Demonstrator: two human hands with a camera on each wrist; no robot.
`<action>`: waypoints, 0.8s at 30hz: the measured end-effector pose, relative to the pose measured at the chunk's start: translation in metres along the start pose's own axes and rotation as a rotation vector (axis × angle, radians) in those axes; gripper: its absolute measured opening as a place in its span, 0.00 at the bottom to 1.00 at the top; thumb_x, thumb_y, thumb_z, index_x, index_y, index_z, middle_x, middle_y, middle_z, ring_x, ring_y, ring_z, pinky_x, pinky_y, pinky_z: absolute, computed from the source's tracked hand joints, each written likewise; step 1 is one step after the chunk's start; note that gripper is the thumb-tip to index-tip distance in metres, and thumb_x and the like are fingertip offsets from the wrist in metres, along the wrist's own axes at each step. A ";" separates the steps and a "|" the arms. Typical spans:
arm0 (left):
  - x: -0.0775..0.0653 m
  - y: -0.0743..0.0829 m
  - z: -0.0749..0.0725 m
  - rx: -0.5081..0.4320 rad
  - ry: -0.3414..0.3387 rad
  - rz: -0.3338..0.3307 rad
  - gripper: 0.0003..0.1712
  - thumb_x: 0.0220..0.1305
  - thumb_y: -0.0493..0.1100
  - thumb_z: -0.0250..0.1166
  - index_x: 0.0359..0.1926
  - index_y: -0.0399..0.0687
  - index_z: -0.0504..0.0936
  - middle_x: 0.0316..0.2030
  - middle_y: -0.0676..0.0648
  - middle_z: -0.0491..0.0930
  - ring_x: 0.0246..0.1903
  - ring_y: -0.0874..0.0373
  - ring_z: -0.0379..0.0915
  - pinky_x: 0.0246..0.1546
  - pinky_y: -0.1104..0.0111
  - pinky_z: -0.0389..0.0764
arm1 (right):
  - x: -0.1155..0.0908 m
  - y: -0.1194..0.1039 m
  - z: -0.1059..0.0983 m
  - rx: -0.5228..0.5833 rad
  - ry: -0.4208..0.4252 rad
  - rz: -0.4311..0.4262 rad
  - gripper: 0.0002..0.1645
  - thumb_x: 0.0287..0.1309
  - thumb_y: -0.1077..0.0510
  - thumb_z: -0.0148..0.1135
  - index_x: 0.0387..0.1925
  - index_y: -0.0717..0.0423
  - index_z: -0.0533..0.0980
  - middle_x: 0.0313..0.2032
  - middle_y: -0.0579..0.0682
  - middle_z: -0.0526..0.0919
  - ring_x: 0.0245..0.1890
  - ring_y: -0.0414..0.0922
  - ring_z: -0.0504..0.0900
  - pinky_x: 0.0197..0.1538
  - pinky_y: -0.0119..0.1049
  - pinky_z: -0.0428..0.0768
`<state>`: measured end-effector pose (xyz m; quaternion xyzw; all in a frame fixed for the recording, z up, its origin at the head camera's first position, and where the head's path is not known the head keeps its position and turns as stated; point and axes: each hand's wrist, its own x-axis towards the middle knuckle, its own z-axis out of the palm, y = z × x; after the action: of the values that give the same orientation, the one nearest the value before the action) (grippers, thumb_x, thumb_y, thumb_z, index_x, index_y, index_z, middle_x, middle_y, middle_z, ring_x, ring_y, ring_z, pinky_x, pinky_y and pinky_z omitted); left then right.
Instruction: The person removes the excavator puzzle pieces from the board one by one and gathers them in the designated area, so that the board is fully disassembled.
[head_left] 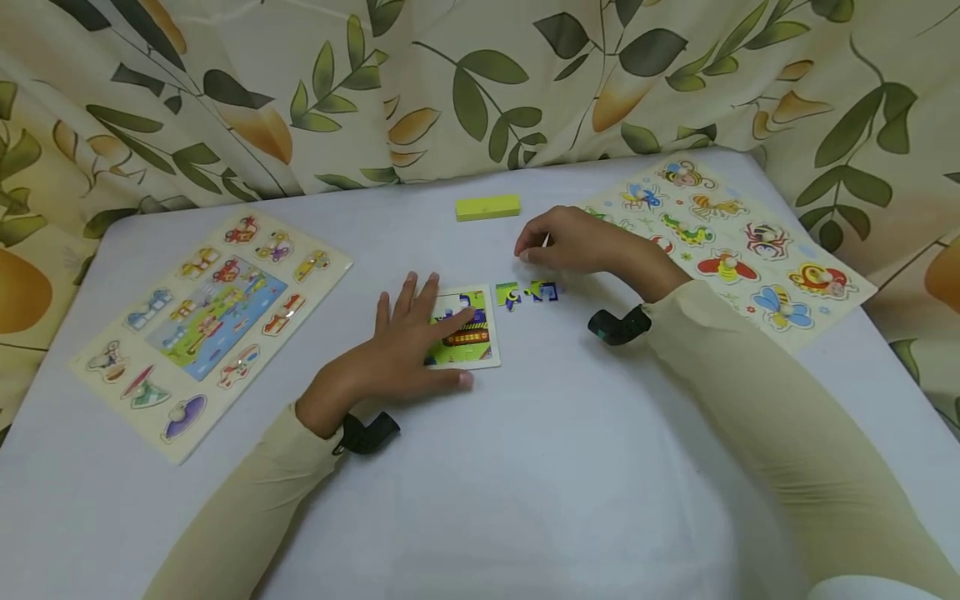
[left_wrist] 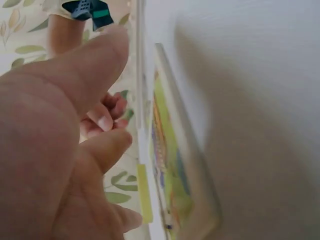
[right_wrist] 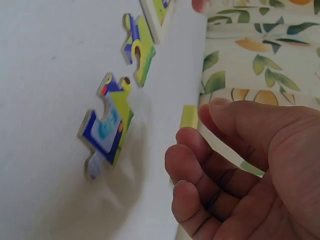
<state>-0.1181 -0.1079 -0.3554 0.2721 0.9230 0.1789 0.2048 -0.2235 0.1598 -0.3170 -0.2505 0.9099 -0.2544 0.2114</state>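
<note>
My left hand point(head_left: 397, 354) lies spread over the left part of a small square jigsaw puzzle point(head_left: 474, 335) showing a purple-and-orange vehicle on green. Its fingers are straight, and part of the picture is hidden beneath them. Two loose jigsaw pieces lie just right of the puzzle: a green-and-purple one point(head_left: 506, 292) and a dark blue-edged one point(right_wrist: 111, 127). Above and beyond these pieces is my right hand point(head_left: 573, 242), its fingers loosely curled. In the right wrist view, nothing shows between the thumb and fingertips of the right hand.
A yellow block point(head_left: 487, 208) sits near the table's back edge. On the left lies a vehicle puzzle board point(head_left: 168, 429); on the right, an insect puzzle board point(head_left: 817, 312), partly behind the right forearm. A leaf-patterned curtain point(head_left: 465, 83) hangs behind the white table point(head_left: 525, 500).
</note>
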 end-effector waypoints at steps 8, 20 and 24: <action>0.005 0.004 0.002 0.038 -0.104 -0.005 0.53 0.53 0.76 0.60 0.75 0.78 0.46 0.73 0.43 0.16 0.68 0.43 0.03 0.63 0.40 0.20 | 0.003 -0.018 0.003 0.040 -0.008 -0.030 0.10 0.67 0.60 0.58 0.45 0.59 0.81 0.40 0.51 0.82 0.40 0.48 0.74 0.46 0.41 0.72; 0.008 0.005 0.004 0.057 -0.125 -0.029 0.55 0.53 0.76 0.61 0.76 0.75 0.44 0.73 0.42 0.14 0.68 0.39 0.04 0.63 0.39 0.24 | 0.010 -0.030 0.016 0.042 -0.047 -0.044 0.10 0.68 0.59 0.58 0.44 0.59 0.81 0.40 0.50 0.83 0.40 0.46 0.76 0.50 0.41 0.74; 0.010 0.004 0.006 0.072 -0.141 -0.028 0.57 0.51 0.77 0.61 0.76 0.75 0.43 0.72 0.42 0.13 0.67 0.40 0.03 0.63 0.39 0.24 | 0.012 -0.033 0.019 0.034 -0.068 -0.040 0.10 0.68 0.59 0.58 0.45 0.59 0.81 0.40 0.50 0.84 0.40 0.46 0.77 0.50 0.40 0.74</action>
<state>-0.1209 -0.0975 -0.3617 0.2783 0.9159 0.1231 0.2618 -0.2121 0.1220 -0.3163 -0.2734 0.8926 -0.2653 0.2412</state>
